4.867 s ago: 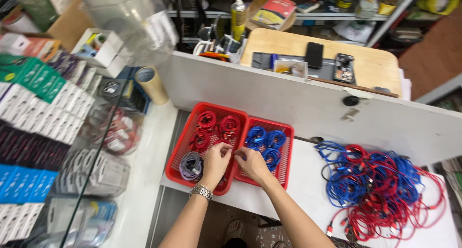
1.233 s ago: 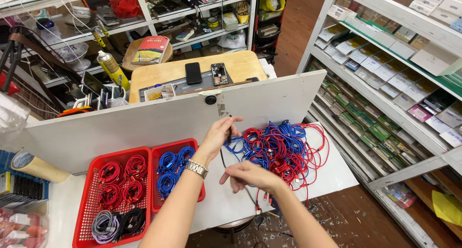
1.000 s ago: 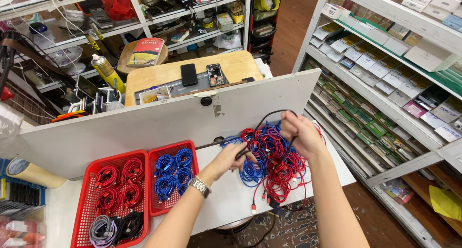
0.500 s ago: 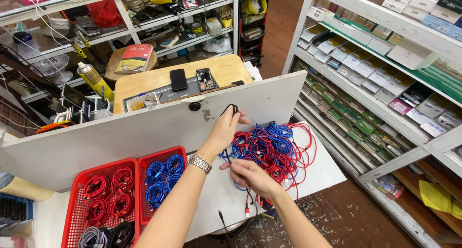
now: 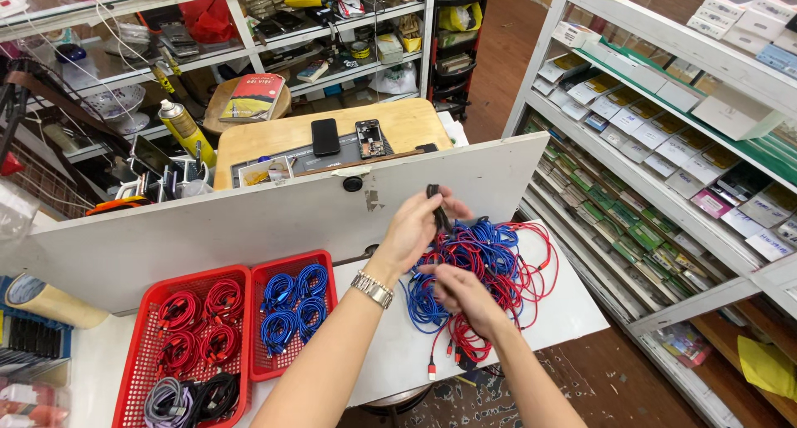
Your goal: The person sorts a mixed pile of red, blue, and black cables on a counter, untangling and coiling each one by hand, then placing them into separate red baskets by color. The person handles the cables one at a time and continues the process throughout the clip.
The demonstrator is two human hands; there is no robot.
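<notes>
The white counter (image 5: pixel 573 312) carries a tangled heap of red and blue cables (image 5: pixel 490 270), at three o'clock from two red baskets (image 5: pixel 133 370) of coiled cables. Half a second ago the black cable (image 5: pixel 435 208) hung as a raised loop; now the left hand (image 5: pixel 419 225) pinches it folded at twelve o'clock of the heap, so coiling seems under way. The right hand (image 5: pixel 461 293), at six o'clock, has closed its fingers on the cable's lower run
</notes>
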